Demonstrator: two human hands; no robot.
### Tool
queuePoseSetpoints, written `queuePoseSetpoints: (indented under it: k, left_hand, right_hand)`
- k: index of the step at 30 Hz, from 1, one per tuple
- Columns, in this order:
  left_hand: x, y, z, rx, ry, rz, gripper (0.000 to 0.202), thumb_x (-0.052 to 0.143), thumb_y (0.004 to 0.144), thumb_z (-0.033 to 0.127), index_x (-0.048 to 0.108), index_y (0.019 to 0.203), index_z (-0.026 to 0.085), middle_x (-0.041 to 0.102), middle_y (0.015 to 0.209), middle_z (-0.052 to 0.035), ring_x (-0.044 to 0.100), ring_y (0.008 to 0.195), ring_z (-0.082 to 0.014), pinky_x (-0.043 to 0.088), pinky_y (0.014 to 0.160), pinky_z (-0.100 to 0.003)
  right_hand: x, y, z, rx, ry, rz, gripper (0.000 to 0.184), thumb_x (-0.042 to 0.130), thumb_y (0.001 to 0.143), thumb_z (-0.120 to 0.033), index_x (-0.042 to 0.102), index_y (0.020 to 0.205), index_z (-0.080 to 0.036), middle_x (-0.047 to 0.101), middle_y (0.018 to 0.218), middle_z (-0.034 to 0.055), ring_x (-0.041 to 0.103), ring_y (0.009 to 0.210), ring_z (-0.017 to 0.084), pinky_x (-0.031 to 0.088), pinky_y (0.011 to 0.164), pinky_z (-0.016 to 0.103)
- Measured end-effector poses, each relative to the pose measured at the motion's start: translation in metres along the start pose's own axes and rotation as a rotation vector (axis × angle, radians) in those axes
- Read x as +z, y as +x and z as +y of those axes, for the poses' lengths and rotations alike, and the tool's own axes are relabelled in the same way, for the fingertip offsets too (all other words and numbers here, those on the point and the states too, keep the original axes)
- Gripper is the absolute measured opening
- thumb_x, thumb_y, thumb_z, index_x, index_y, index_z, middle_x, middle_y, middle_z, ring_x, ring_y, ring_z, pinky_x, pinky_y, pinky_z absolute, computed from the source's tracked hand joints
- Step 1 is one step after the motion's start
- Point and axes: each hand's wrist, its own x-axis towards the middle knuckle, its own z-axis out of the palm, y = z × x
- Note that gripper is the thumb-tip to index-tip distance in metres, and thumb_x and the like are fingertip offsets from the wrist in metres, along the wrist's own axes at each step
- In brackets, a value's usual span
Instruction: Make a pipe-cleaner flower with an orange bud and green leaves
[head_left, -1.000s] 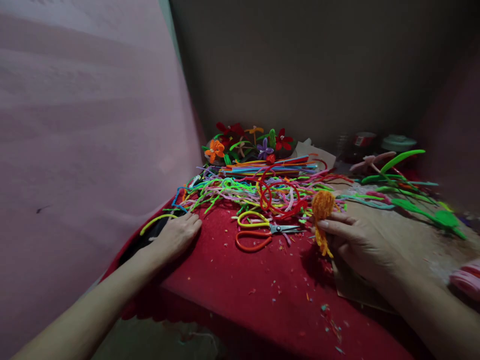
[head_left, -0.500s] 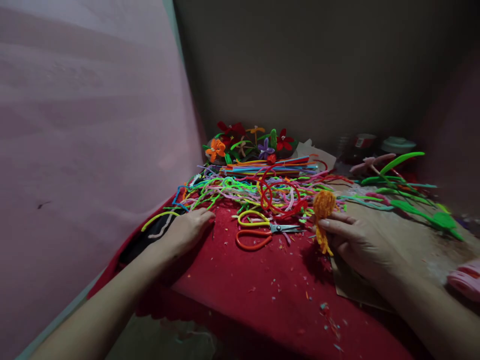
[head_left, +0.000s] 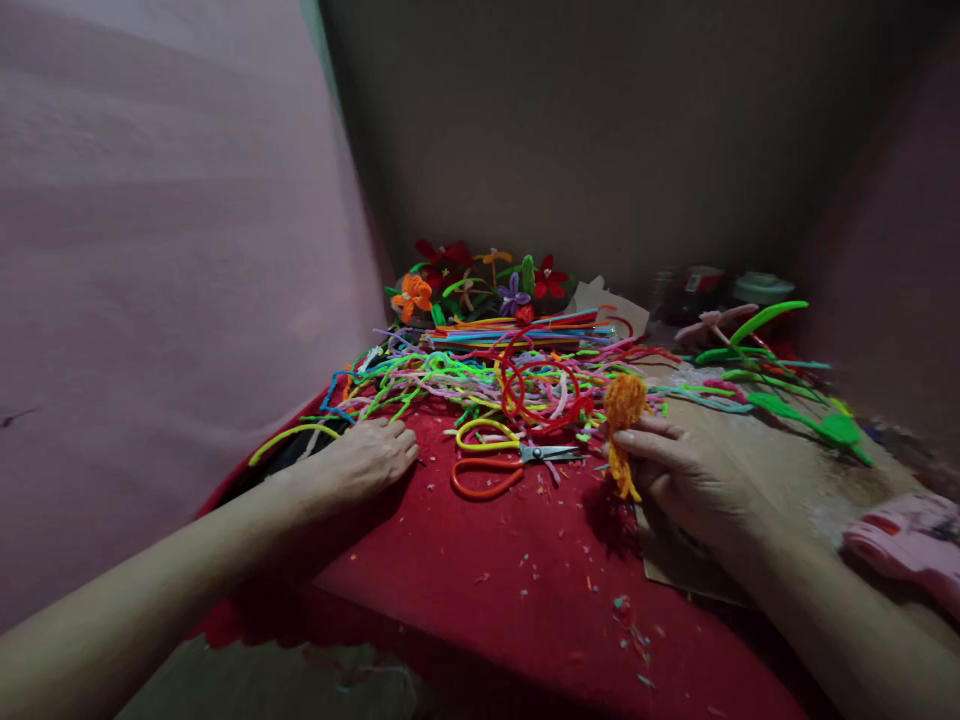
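Note:
My right hand [head_left: 679, 470] pinches an orange bundle of bent pipe cleaners [head_left: 624, 402], rounded at the top with loose ends hanging below the fingers. My left hand [head_left: 375, 455] lies on the red cloth [head_left: 480, 560] with its fingers curled down; what they hold, if anything, is hidden. Between the hands sit scissors [head_left: 517, 457] with one yellow and one orange-red handle, blades pointing right. Just beyond them spreads a tangle of coloured pipe cleaners [head_left: 450, 375], with a red looped one [head_left: 541, 390] on top.
Pipe-cleaner flowers [head_left: 480, 285] stand at the back beside a bundle of straight stems [head_left: 525, 328]. Green leaf pieces [head_left: 810, 420] lie on a cardboard sheet [head_left: 787, 480] at right. A pink tool [head_left: 904, 540] sits at the right edge. A pale wall [head_left: 187, 300] closes the left side.
The whole view has shifted slightly, so things sit farther left. My left hand has turned a little, its fingers curled on the cloth. My right hand keeps its hold on the orange bundle.

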Motion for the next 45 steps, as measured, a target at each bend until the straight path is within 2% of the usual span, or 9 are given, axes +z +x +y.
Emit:
queuePoseSetpoints:
  k: [4, 7, 10, 12, 14, 17, 26, 31, 45]
  left_hand:
    - [-0.008, 0.004, -0.004, -0.178, -0.141, 0.197, 0.019, 0.037, 0.08, 0.009, 0.054, 0.073, 0.015, 0.056, 0.065, -0.0047, 0.049, 0.056, -0.0143, 0.035, 0.054, -0.027]
    - [-0.036, 0.016, 0.013, -0.264, -0.422, 0.391, 0.015, 0.038, 0.084, 0.02, 0.05, 0.076, 0.017, 0.053, 0.064, 0.0001, 0.046, 0.054, -0.0103, 0.035, 0.053, -0.023]
    - [-0.07, 0.037, 0.042, -0.321, -0.855, 0.488, 0.012, 0.041, 0.084, 0.025, 0.05, 0.082, 0.018, 0.054, 0.07, 0.0013, 0.05, 0.06, -0.0087, 0.038, 0.057, -0.02]
    - [-0.088, 0.055, 0.062, -0.36, -1.2, 0.493, 0.014, 0.04, 0.084, 0.028, 0.05, 0.082, 0.018, 0.048, 0.06, 0.004, 0.046, 0.051, -0.0075, 0.037, 0.049, -0.018]
    - [-0.097, 0.073, 0.079, -0.375, -1.475, 0.401, 0.014, 0.041, 0.084, 0.03, 0.049, 0.085, 0.018, 0.041, 0.049, 0.0074, 0.038, 0.04, -0.0062, 0.03, 0.039, -0.017]
    - [-0.098, 0.095, 0.097, -0.332, -1.701, 0.336, 0.013, 0.044, 0.083, 0.03, 0.048, 0.079, 0.018, 0.037, 0.048, 0.0086, 0.031, 0.037, -0.0038, 0.025, 0.036, -0.015]
    - [-0.082, 0.109, 0.115, -0.367, -1.773, 0.307, 0.014, 0.045, 0.082, 0.032, 0.046, 0.077, 0.019, 0.043, 0.049, 0.0074, 0.035, 0.035, -0.0046, 0.027, 0.032, -0.014]
    - [-0.08, 0.107, 0.118, -0.379, -1.778, 0.214, 0.015, 0.045, 0.082, 0.033, 0.046, 0.078, 0.019, 0.046, 0.046, 0.007, 0.037, 0.031, -0.0055, 0.029, 0.03, -0.015]
    - [-0.077, 0.109, 0.122, -0.329, -1.816, 0.181, 0.012, 0.044, 0.083, 0.03, 0.045, 0.08, 0.019, 0.056, 0.049, 0.0048, 0.048, 0.032, -0.0078, 0.037, 0.034, -0.016]
  right_hand:
    - [-0.002, 0.001, 0.002, -0.024, 0.047, -0.007, 0.024, 0.075, 0.055, -0.015, 0.07, 0.079, -0.017, 0.068, 0.068, 0.0001, 0.058, 0.058, 0.01, 0.045, 0.055, 0.019]
    - [-0.003, 0.002, 0.004, -0.043, 0.065, -0.039, 0.025, 0.075, 0.056, -0.015, 0.07, 0.08, -0.017, 0.067, 0.067, 0.0006, 0.058, 0.057, 0.011, 0.044, 0.054, 0.02]
    - [-0.003, 0.002, 0.004, -0.061, 0.087, -0.058, 0.023, 0.074, 0.057, -0.015, 0.07, 0.08, -0.016, 0.066, 0.067, 0.0006, 0.057, 0.057, 0.01, 0.044, 0.054, 0.021]
    - [-0.002, 0.002, 0.003, -0.069, 0.101, -0.056, 0.021, 0.074, 0.058, -0.016, 0.069, 0.079, -0.016, 0.066, 0.067, 0.0003, 0.057, 0.057, 0.01, 0.043, 0.054, 0.021]
    - [-0.002, 0.003, 0.003, -0.08, 0.113, -0.051, 0.02, 0.074, 0.058, -0.016, 0.069, 0.077, -0.015, 0.066, 0.067, 0.0002, 0.056, 0.057, 0.01, 0.043, 0.055, 0.021]
    - [-0.002, 0.005, 0.004, -0.114, 0.126, -0.046, 0.019, 0.073, 0.06, -0.016, 0.069, 0.078, -0.015, 0.066, 0.068, 0.0003, 0.056, 0.058, 0.01, 0.043, 0.057, 0.021]
    - [-0.004, 0.01, 0.005, -0.166, 0.226, -0.039, 0.016, 0.072, 0.061, -0.014, 0.067, 0.076, -0.015, 0.066, 0.066, -0.0013, 0.057, 0.056, 0.01, 0.045, 0.058, 0.023]
    - [-0.004, 0.01, 0.004, -0.159, 0.24, -0.042, 0.015, 0.072, 0.061, -0.015, 0.066, 0.075, -0.015, 0.063, 0.063, -0.0026, 0.053, 0.051, 0.008, 0.043, 0.052, 0.022]
    - [-0.002, 0.008, 0.006, -0.155, 0.187, -0.065, 0.015, 0.07, 0.063, -0.016, 0.067, 0.078, -0.016, 0.066, 0.07, -0.0004, 0.057, 0.059, 0.01, 0.043, 0.06, 0.024]
